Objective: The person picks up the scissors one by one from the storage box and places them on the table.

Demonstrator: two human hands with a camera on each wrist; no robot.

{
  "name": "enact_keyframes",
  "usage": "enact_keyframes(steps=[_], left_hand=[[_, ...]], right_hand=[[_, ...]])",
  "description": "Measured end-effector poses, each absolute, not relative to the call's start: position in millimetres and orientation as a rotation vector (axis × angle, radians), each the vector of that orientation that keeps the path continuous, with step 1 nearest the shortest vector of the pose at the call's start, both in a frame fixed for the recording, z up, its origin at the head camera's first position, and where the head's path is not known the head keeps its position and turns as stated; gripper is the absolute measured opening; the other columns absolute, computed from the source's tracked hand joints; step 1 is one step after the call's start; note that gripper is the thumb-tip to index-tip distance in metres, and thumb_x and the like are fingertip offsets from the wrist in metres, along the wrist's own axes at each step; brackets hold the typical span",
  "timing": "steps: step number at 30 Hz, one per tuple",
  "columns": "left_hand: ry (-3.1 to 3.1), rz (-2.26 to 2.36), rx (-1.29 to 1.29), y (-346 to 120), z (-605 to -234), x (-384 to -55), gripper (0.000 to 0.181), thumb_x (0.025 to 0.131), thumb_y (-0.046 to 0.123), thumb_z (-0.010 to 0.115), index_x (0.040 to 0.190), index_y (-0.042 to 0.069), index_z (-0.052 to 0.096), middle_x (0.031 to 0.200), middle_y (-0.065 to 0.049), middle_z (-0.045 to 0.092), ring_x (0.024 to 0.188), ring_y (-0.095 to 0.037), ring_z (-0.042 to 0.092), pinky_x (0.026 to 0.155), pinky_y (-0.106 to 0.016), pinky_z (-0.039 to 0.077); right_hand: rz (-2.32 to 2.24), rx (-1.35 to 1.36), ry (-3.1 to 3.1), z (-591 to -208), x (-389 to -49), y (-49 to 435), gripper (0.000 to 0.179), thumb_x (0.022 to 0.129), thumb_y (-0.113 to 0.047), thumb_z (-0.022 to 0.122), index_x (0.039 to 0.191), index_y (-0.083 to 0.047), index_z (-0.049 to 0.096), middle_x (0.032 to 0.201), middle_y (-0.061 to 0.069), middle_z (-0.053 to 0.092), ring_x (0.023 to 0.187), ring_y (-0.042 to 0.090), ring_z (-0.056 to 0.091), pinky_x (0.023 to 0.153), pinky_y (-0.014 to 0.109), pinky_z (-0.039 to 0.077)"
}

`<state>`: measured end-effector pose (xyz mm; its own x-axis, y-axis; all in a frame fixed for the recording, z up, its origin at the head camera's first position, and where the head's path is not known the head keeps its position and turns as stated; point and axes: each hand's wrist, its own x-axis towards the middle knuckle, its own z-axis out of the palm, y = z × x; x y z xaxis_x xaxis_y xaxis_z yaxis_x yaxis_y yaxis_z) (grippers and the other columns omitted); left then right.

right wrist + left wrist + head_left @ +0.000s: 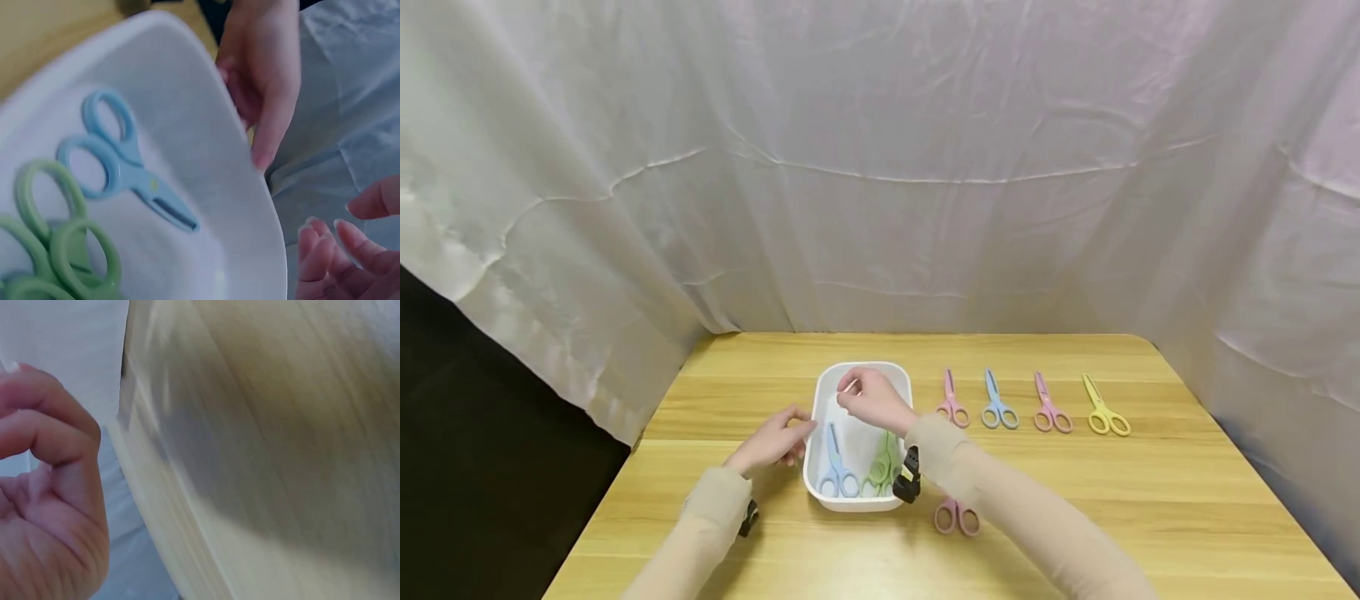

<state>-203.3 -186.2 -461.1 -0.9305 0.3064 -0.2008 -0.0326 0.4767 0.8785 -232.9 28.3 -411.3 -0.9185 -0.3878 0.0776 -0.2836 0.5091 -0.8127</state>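
A white bin (821, 498) stands on the table, with blue scissors (837, 467) and overlapping green scissors (882, 467) lying inside. My left hand (775, 439) is at its left side. In the right wrist view, that hand's thumb reaches the rim and its fingers lie along the outside wall. The left wrist view shows the left hand's fingers (65, 428) bent and holding nothing visible. Over the far part of the bin, my right hand (874, 400) hangs with loosely bent fingers. Nothing shows between its thumb and fingers (353, 253) in the right wrist view.
Right of the bin, a row holds pink scissors (951, 406), blue scissors (997, 408), more pink scissors (1051, 412) and yellow scissors (1105, 417). Another pink pair (957, 515) lies nearer, partly behind the right forearm. Pale curtains (925, 233) hang around the wooden table (1187, 508).
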Motion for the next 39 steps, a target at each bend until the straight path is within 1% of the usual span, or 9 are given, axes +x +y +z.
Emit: enact_keyframes(steps=[3,5,8,11,18,24,28,33,39], left_hand=[[2.366,1.411,0.259,-191,-463,-204,0.034,0.105,0.031,0.048,0.105,-0.002,0.056,0.066,-0.001,0.056,0.052,-0.008,0.047,0.046,-0.017,0.035],[2.332,1.414,0.283,-193,-465,-204,0.036,0.105,0.031,0.046,0.098,-0.002,0.058,0.066,0.001,0.056,0.052,-0.007,0.047,0.045,-0.016,0.034],[2.272,1.431,0.31,-195,-468,-206,0.04,0.106,0.031,0.045,0.097,-0.005,0.061,0.065,0.004,0.056,0.051,-0.004,0.045,0.045,-0.014,0.033],[2.212,1.447,0.322,-197,-469,-207,0.041,0.106,0.031,0.044,0.097,-0.005,0.062,0.065,0.007,0.055,0.051,-0.002,0.044,0.045,-0.013,0.032],[2.131,1.458,0.318,-198,-467,-210,0.039,0.106,0.031,0.042,0.089,0.002,0.063,0.062,0.008,0.052,0.051,-0.001,0.043,0.046,-0.013,0.031],[2.109,1.455,0.303,-198,-469,-210,0.037,0.106,0.031,0.043,0.08,0.013,0.061,0.062,0.008,0.051,0.051,-0.001,0.043,0.046,-0.014,0.031],[2.099,1.467,0.281,-198,-472,-209,0.036,0.106,0.032,0.044,0.076,0.018,0.058,0.062,0.008,0.051,0.051,-0.001,0.043,0.045,-0.013,0.032],[2.097,1.471,0.271,-199,-471,-209,0.037,0.106,0.033,0.044,0.075,0.016,0.056,0.063,0.008,0.051,0.051,-0.002,0.043,0.045,-0.014,0.032],[2.108,1.457,0.258,-198,-471,-209,0.037,0.106,0.032,0.044,0.074,0.014,0.053,0.062,0.009,0.051,0.05,-0.002,0.043,0.045,-0.014,0.032]], right_hand=[[-1.231,-0.637,2.7,-412,-236,22,0.016,0.085,-0.015,0.061,0.098,-0.007,0.066,0.084,0.005,0.069,0.072,0.01,0.061,0.063,0.021,0.05],[-1.146,-0.657,2.729,-413,-240,17,0.015,0.085,-0.014,0.064,0.098,-0.007,0.066,0.083,0.005,0.069,0.073,0.012,0.06,0.064,0.02,0.05],[-1.018,-0.682,2.77,-415,-242,11,0.019,0.084,-0.015,0.069,0.101,-0.006,0.065,0.078,0.004,0.067,0.067,0.011,0.058,0.06,0.02,0.047],[-0.879,-0.681,2.787,-415,-244,9,0.026,0.083,-0.019,0.073,0.103,-0.004,0.065,0.079,0.003,0.066,0.068,0.012,0.056,0.06,0.021,0.046],[-0.627,-0.608,2.682,-419,-247,6,0.039,0.081,-0.032,0.079,0.103,-0.005,0.061,0.096,0.006,0.066,0.084,0.017,0.059,0.076,0.028,0.054],[-0.518,-0.531,2.601,-422,-243,2,0.044,0.076,-0.04,0.085,0.093,-0.009,0.059,0.084,0.0,0.06,0.073,0.013,0.056,0.064,0.023,0.05],[-0.485,-0.521,2.572,-421,-239,-1,0.047,0.074,-0.041,0.087,0.094,-0.009,0.059,0.082,0.0,0.06,0.07,0.013,0.057,0.06,0.022,0.049],[-0.466,-0.496,2.556,-424,-236,-4,0.054,0.071,-0.04,0.089,0.102,-0.008,0.058,0.088,-0.001,0.062,0.074,0.015,0.062,0.068,0.025,0.057],[-0.454,-0.458,2.561,-428,-236,-9,0.055,0.07,-0.039,0.091,0.099,-0.01,0.056,0.088,-0.001,0.06,0.076,0.017,0.064,0.071,0.027,0.059]])
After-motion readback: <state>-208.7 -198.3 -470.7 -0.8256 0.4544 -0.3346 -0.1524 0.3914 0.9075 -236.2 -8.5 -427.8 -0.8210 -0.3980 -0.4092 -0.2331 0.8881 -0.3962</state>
